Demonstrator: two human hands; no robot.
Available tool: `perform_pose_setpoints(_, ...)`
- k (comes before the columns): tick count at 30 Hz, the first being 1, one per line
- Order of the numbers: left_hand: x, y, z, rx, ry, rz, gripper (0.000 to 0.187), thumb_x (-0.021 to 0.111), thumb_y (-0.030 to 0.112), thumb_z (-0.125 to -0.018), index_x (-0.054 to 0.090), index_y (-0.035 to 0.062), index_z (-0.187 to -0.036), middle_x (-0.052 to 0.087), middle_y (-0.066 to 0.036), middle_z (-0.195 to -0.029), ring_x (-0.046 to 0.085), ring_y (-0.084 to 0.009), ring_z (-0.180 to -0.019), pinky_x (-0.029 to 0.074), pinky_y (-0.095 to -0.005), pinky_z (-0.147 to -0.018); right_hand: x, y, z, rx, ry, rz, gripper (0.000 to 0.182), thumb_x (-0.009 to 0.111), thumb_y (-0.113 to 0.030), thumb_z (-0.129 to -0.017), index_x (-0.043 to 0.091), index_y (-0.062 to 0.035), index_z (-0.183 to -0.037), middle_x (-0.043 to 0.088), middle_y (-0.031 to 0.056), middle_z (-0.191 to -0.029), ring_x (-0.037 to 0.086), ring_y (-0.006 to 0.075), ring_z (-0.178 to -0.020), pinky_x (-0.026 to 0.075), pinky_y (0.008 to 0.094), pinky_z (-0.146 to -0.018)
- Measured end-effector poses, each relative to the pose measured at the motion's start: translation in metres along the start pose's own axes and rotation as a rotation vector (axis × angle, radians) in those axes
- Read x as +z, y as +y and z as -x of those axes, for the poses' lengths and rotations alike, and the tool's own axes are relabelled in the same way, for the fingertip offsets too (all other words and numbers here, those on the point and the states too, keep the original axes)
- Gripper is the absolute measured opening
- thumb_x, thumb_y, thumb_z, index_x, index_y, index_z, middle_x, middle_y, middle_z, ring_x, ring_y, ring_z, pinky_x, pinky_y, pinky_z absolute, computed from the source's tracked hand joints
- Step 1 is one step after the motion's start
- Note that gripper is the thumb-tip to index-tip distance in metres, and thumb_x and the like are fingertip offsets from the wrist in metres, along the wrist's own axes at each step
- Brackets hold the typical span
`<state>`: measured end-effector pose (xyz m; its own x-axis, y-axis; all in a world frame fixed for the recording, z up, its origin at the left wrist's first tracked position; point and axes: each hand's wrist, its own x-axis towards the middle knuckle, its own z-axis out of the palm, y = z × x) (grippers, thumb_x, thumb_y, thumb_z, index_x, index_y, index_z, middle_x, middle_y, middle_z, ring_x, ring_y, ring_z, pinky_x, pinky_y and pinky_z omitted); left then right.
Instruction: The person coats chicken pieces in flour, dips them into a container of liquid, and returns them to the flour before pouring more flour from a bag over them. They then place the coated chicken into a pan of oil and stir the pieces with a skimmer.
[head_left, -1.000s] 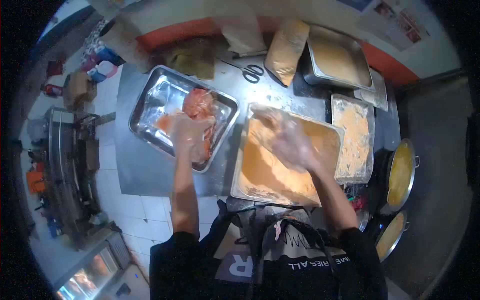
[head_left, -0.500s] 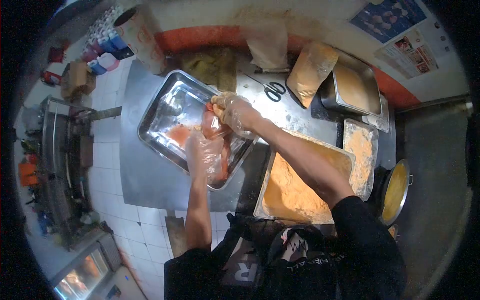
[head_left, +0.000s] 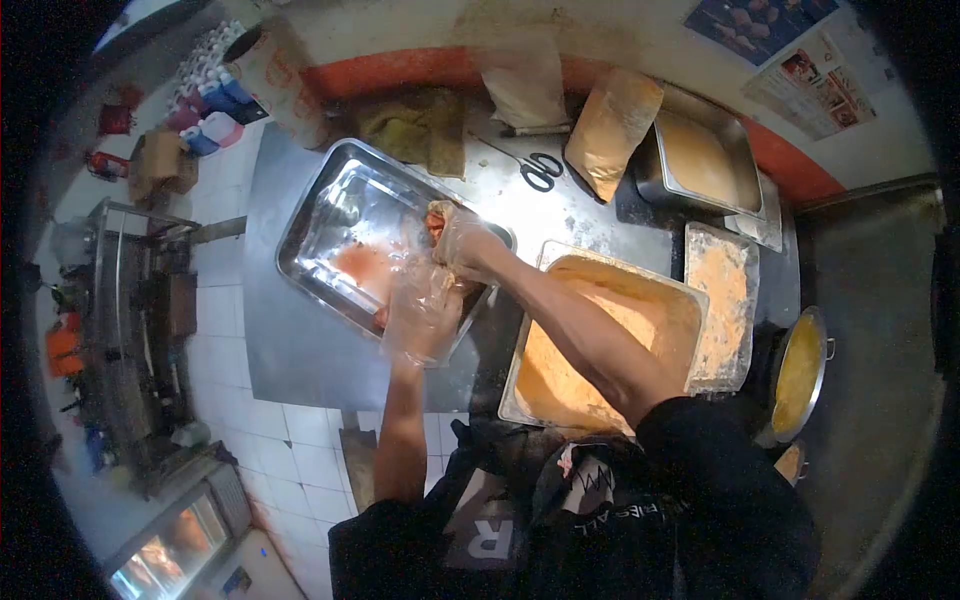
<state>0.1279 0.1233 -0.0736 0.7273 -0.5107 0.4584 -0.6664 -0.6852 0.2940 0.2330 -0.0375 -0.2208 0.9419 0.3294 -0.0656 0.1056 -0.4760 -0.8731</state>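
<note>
Both my hands wear loose see-through plastic gloves and are close together over the near right side of a shiny metal tray (head_left: 310,225). My right hand (head_left: 462,240) is closed around raw meat (head_left: 435,222), whose reddish end shows past the fingers. My left hand (head_left: 422,310) is curled just below it, with another bit of red flesh showing at its left edge. The gloves and hands hide most of the meat, so its full shape cannot be made out. Reddish liquid (head_left: 362,265) lies on the tray's bottom.
Right of the metal tray stands a pan of orange-tan powder (head_left: 570,365). Behind are black-handled scissors (head_left: 540,172), a bag of powder (head_left: 612,130) and a deep steel container (head_left: 740,180). A floury tray (head_left: 718,300) and a pot of yellow liquid (head_left: 797,375) are farther right.
My left hand has shifted right and closer to my right hand. The meat that showed between the hands is now mostly covered by them. The view has shifted slightly.
</note>
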Motion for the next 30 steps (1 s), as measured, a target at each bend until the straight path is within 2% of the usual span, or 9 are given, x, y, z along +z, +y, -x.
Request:
perform_pose_setpoints(3,0.013,-0.007,0.011,-0.081,0.037,-0.008,0.029,0.071,0.017,-0.072,0.063,0.0054,-0.096,0.063,-0.015,-0.095,0.062,-0.0365,-0.092,0.049,-0.0476,-0.085,-0.033,-0.067,0.017,0.276,0.197,-0.235,0.041,0.078,-0.014,-0.069,0.064,-0.0068,-0.107,0.068,0.0073,-0.082,0.066,0.0244,-0.07,0.055,0.0362,-0.064)
perform_pose_setpoints(5,0.007,-0.003,0.012,-0.27,0.067,0.1,0.044,0.078,0.021,-0.07,0.061,0.0029,-0.106,0.065,-0.017,-0.101,0.064,-0.0374,-0.093,0.053,-0.0462,-0.084,-0.054,-0.075,0.01,0.226,-0.098,-0.361,0.035,0.08,-0.013,-0.069,0.068,-0.0092,-0.101,0.067,0.0038,-0.08,0.061,0.0145,-0.074,0.051,0.0312,-0.064)
perform_pose_setpoints(7,-0.008,0.013,0.012,-0.597,0.014,0.176,0.054,0.085,0.031,-0.067,0.061,0.0028,-0.107,0.067,-0.017,-0.101,0.066,-0.036,-0.094,0.053,-0.0457,-0.085,-0.064,-0.083,0.019,0.112,0.073,0.324,0.016,0.075,-0.009,-0.074,0.069,-0.0089,-0.088,0.066,0.0029,-0.076,0.06,0.0135,-0.067,0.049,0.0299,-0.058)
perform_pose_setpoints(9,-0.009,0.018,0.015,-0.648,0.041,0.187,0.067,0.089,0.039,-0.062,0.062,0.0033,-0.112,0.068,-0.017,-0.101,0.067,-0.0358,-0.093,0.054,-0.0455,-0.085,-0.089,-0.108,0.011,0.34,0.041,-0.517,0.009,0.072,-0.011,-0.078,0.069,-0.0081,-0.087,0.066,0.0052,-0.075,0.065,0.0162,-0.065,0.049,0.0285,-0.054)
perform_pose_setpoints(14,-0.013,0.024,0.007,-0.77,-0.063,0.239,0.075,0.09,0.046,-0.058,0.065,0.0016,-0.113,0.068,-0.017,-0.104,0.066,-0.0373,-0.097,0.053,-0.0431,-0.088,-0.131,-0.14,0.024,0.131,-0.159,-1.005,0.025,0.069,-0.021,-0.089,0.069,-0.0045,-0.108,0.069,0.0021,-0.081,0.062,0.0103,-0.064,0.045,0.0238,-0.048)
perform_pose_setpoints(18,-0.023,0.026,0.004,-0.719,-0.178,0.33,0.098,0.091,0.046,-0.055,0.051,-0.0037,-0.129,0.06,-0.021,-0.122,0.058,-0.039,-0.113,0.048,-0.043,-0.098,-0.217,-0.229,0.125,0.219,-0.386,-0.559,0.026,0.071,-0.03,-0.088,0.069,-0.0056,-0.098,0.062,-0.0007,-0.069,0.052,0.0057,-0.051,0.041,0.0221,-0.044)
perform_pose_setpoints(20,-0.007,0.02,0.023,-0.649,-0.106,0.116,0.099,0.088,0.047,-0.056,0.05,-0.0006,-0.134,0.059,-0.022,-0.125,0.059,-0.0377,-0.113,0.049,-0.0425,-0.098,-0.237,-0.229,0.175,0.274,-0.409,-0.354,0.055,0.075,-0.048,-0.083,0.067,-0.0058,-0.118,0.069,0.0035,-0.085,0.059,0.0059,-0.055,0.044,0.0182,-0.039)
perform_pose_setpoints(22,-0.001,0.011,0.038,-0.614,-0.034,0.135,0.105,0.085,0.048,-0.059,0.042,0.0022,-0.143,0.049,-0.024,-0.138,0.055,-0.0373,-0.12,0.047,-0.042,-0.101,-0.263,-0.251,0.194,0.367,-0.83,-0.02,0.061,0.063,-0.061,-0.088,0.062,-0.0181,-0.131,0.069,0.0078,-0.099,0.068,0.0146,-0.084,0.057,0.0302,-0.065)
perform_pose_setpoints(30,-0.02,-0.009,0.032,-0.672,-0.331,0.275,0.086,0.087,0.031,-0.062,0.051,0.002,-0.134,0.064,-0.021,-0.117,0.063,-0.0335,-0.106,0.051,-0.0406,-0.091,-0.189,-0.172,0.125,-0.017,-0.287,0.391,0.043,0.057,-0.038,-0.094,0.059,-0.0109,-0.127,0.068,0.0191,-0.107,0.066,0.0313,-0.098,0.051,0.0425,-0.084)
